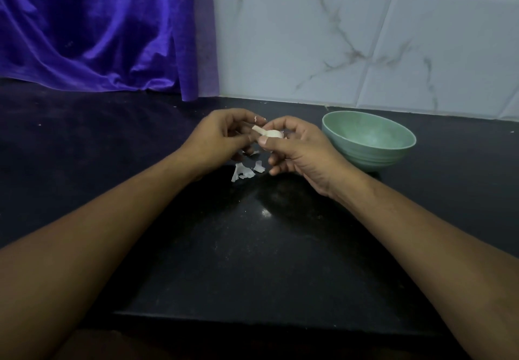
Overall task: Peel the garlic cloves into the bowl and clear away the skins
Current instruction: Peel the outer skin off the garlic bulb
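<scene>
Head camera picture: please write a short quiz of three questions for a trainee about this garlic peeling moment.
1. True or false: the garlic clove lies in the bowl.
2. Where are the loose skins? A) inside the bowl B) on the counter, left of the bowl C) on the counter behind the bowl.
3. Fill in: the bowl stands nearer the ___ hand.
Key: 1 false, the left hand and the right hand both pinch it above the counter. 2 B. 3 right.
</scene>
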